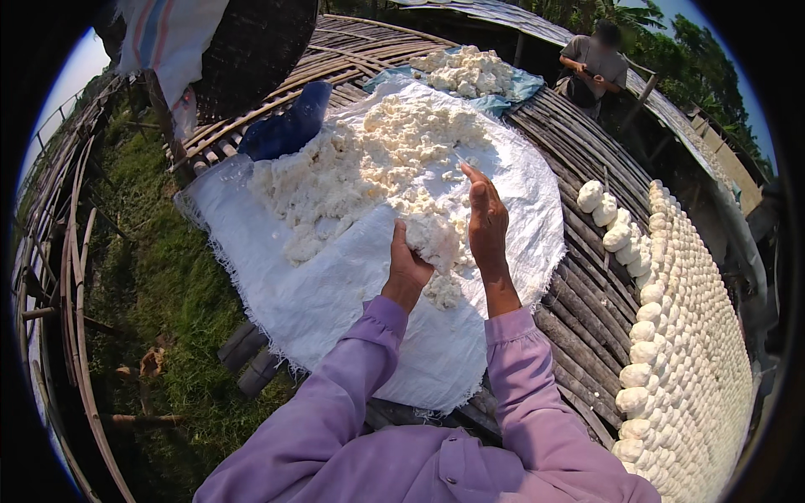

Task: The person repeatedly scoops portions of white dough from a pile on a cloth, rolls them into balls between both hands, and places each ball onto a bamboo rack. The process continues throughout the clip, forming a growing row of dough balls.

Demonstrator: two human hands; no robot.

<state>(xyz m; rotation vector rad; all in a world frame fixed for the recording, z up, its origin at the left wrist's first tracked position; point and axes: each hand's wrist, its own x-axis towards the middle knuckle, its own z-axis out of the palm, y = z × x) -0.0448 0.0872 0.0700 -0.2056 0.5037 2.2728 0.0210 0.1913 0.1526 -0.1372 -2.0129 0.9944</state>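
Note:
A white woven sheet (293, 293) lies on the bamboo platform, bearing loose, crumbly white material (331, 189). Near its middle, my left hand (407, 268) cups a rough clump (429, 233) of this material, thumb up. My right hand (488, 226) is just right of the clump, palm turned inward and fingers stretched out; whether its palm touches the clump I cannot tell. A dark blue plastic object (285, 126) sits at the sheet's upper left edge.
Rows of white balls (679, 335) cover the platform's right. Another white heap (470, 71) sits on blue sheeting behind. A person (595, 67) stands beyond the platform (587, 285) at upper right. A hanging sack (159, 42) is at upper left. Grass and bamboo rails (75, 318) line the left.

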